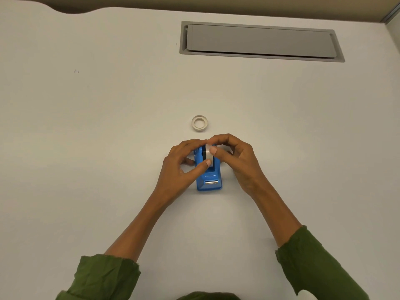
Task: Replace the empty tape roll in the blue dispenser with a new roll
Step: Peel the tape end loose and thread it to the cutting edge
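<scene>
**Roll at the dispenser cradle, not confirmed seated**

Status from where I stand: the blue dispenser (209, 174) sits on the bench (108, 126), cutter end toward the person. Both hands are on a white tape roll (209, 156) held upright, edge-on, right at the dispenser's cradle.

Left hand (180, 167): thumb on the near rim of the roll, fingers curled over the far side, so it pinches the roll. Right hand (234, 159): thumb on the roll's right face, fingers curled over the top, so it grips it too. Neither hand is spread wide.

A second ring (199, 123) lies flat on the bench just beyond the hands, apart from them. It looks thin-walled, so my read is that it's the spent core, already out. Can't be sure from here.

Judgement on progress: past halfway. Old roll removed, new one going into the cradle. Something dark shows beside the roll in the slot, probably the hub; whether the roll is fully dropped in I can't tell, fingers cover it.

Left to do, likely: seat the roll, pull the free end forward to the metal cutter (211, 182). No tape visible on the cutter yet.

Contents: dispenser cradle has the roll at or in it; nothing else holds anything.
</scene>
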Motion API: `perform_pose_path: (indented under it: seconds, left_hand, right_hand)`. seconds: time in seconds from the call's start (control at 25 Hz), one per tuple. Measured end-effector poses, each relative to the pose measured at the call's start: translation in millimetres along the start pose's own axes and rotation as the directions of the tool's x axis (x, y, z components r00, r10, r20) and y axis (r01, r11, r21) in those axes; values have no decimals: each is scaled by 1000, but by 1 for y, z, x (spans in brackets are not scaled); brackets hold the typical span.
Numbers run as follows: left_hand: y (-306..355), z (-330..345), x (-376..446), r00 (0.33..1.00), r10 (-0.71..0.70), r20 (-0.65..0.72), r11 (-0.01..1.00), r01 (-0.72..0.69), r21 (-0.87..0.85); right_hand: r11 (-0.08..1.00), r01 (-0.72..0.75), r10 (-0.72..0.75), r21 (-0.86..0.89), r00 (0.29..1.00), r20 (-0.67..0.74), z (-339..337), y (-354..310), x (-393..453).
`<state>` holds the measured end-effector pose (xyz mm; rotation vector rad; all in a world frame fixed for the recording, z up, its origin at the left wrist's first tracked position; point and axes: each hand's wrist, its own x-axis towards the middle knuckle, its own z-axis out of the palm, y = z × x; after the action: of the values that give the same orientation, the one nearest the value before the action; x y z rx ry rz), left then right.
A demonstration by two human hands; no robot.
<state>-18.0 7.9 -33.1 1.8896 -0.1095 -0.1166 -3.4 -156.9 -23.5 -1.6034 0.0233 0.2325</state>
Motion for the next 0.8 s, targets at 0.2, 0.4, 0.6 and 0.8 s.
perform_pose_path:
  seconds: [0.2, 0.4, 0.6, 0.8]
  left_hand:
    - [-1, 1, 0, 1000, 5, -1, 1000, -5, 15]
    - [-1, 1, -2, 1000, -1, 12, 1000, 1, 19]
    - [-1, 0, -2, 1000, 12, 25, 999, -12, 34]
    - [-1, 1, -2, 1000, -10, 22, 998, 9, 54]
  right_hand:
    - [1000, 12, -11, -23, 999, 38, -3, 0, -3]
    - [999, -25, 23, -24, 997, -75, 6, -3, 2]
    - [997, -83, 82, -2, 990, -114, 5, -4, 7]
    - [998, -52, 51, -27, 997, -55, 1, -2, 3]
